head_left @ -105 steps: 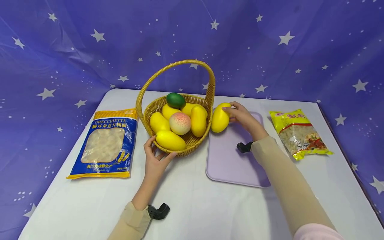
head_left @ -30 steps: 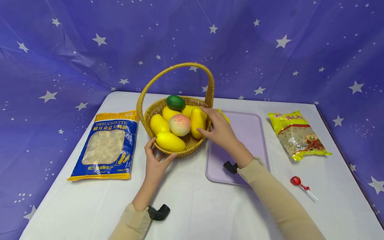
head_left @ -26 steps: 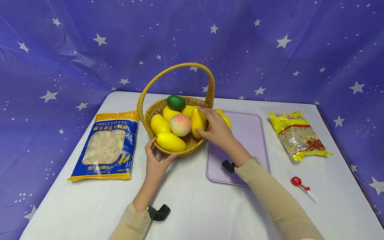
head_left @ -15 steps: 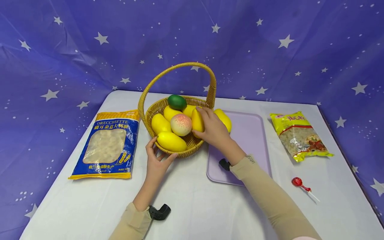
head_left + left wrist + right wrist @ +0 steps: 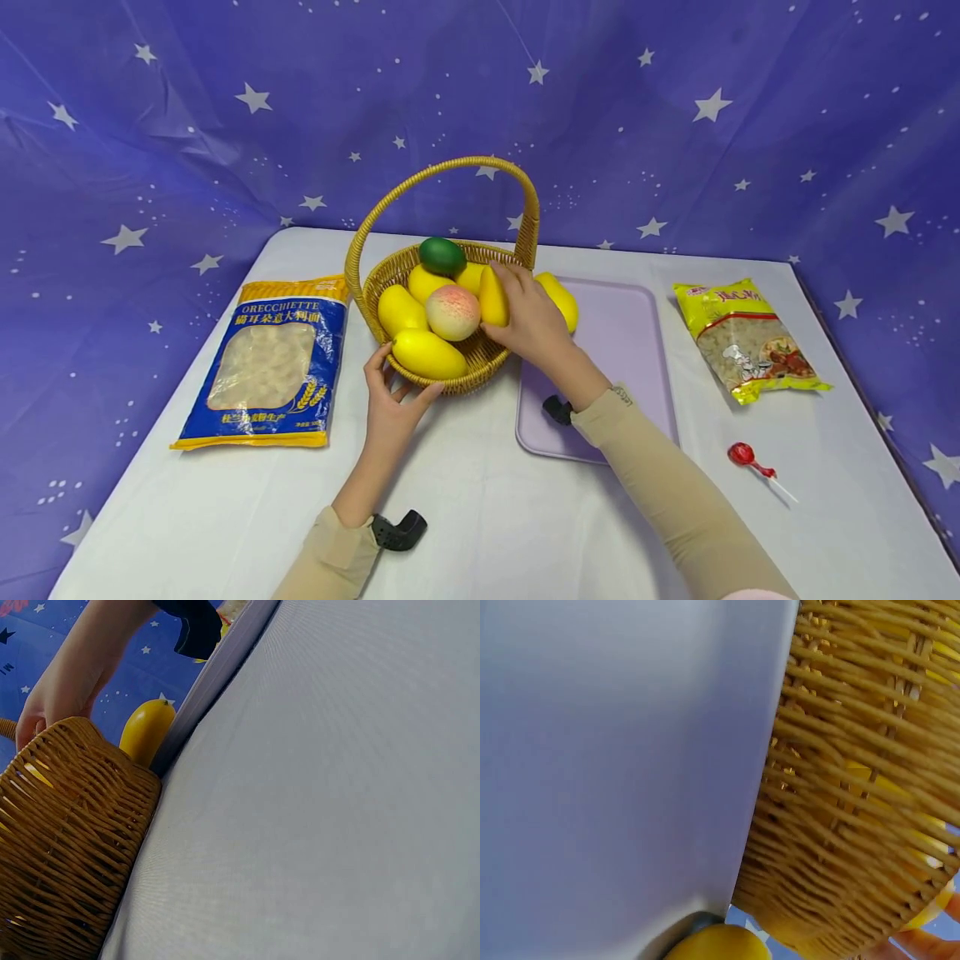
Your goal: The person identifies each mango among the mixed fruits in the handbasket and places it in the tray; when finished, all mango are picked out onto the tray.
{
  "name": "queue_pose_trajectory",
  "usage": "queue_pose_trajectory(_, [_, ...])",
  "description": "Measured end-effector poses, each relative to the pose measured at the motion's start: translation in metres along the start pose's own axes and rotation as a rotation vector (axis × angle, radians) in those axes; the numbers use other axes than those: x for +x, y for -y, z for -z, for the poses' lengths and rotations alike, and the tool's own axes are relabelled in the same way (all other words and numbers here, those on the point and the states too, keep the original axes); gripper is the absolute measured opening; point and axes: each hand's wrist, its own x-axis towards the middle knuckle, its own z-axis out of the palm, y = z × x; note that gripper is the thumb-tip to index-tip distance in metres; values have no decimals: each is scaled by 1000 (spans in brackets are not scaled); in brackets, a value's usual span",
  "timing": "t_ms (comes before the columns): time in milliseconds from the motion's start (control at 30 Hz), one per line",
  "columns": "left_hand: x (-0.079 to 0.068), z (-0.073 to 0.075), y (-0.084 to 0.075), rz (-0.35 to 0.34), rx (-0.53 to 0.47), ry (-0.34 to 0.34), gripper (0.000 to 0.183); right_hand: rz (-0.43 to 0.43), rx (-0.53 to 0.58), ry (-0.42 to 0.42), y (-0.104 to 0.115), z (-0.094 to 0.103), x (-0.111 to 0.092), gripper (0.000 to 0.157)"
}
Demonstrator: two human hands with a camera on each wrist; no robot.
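A golden wicker basket (image 5: pixel 480 379) with a tall handle holds several yellow mangoes, a peach (image 5: pixel 453 312) and a dark green oval fruit (image 5: pixel 442 256). At its front left rim, my left hand (image 5: pixel 392 412) holds the basket, thumb spread along the front wall beside a yellow mango (image 5: pixel 429 354). My right hand (image 5: pixel 536 321) reaches over the right rim and grips another mango (image 5: pixel 492 298), partly covered by the fingers. Behind that hand, one mango (image 5: pixel 561 302) lies on a lilac tray (image 5: pixel 615 358). In the right wrist view, wicker wall (image 5: pixel 855 787) hides most of the right hand.
To the left lies a blue and orange bag of orecchiette (image 5: pixel 262 358). A yellow bag (image 5: pixel 750 342) lies at the right, with a red lollipop (image 5: pixel 742 454) in front of it. A starry purple cloth (image 5: pixel 480 100) hangs behind the white table (image 5: pixel 465 517).
The mango that my right hand held over the tray now lies on it. That hand has moved left into the basket and closed round another mango, tilting it. My left hand stays put.
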Motion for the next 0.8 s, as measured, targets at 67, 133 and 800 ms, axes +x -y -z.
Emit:
queue_pose_trajectory(67, [0,-1,-1,5,2,2,84,0,21,-18,-2,2,-1,93])
queue_pose_trajectory(133, [0,-1,-2,11,5,3,84,9,51,-43,-5,4,-2,93])
queue_pose_trajectory(800, [-1,0,-2,29,16,6,85,-97,426,-249,-26,78,-33,96])
